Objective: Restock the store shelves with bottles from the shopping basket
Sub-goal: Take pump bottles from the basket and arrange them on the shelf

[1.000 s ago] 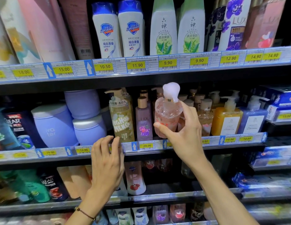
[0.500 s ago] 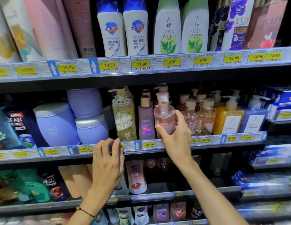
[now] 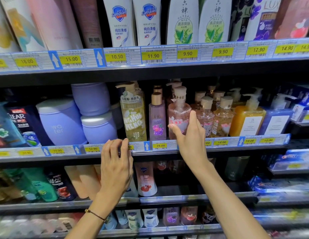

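The pink bottle (image 3: pixel 178 114) now stands mid-frame on the middle shelf (image 3: pixel 167 155), no longer aloft, with the right hand (image 3: pixel 190 140) spread loosely against it and the left hand (image 3: pixel 115 163) resting bent fingertips, holding nothing, on the price rail (image 3: pixel 67 150), so placement looks nearly done.

Two arms enter from the bottom edge.

Left forearm (image 3: pixel 88 226), lower centre-left: bare. A thin dark cord bracelet (image 3: pixel 96 216) sits at the wrist, carrying one small gold-coloured bead near its left end.

Left grip (image 3: pixel 115 168), centre-left: bare, seen from the back, with slim fingers.

Right forearm (image 3: pixel 222 204), lower right: bare from wrist to frame edge.

Right grip (image 3: pixel 190 142), centre: bare. The thumb and long fingers show, but the nails are too small to judge.
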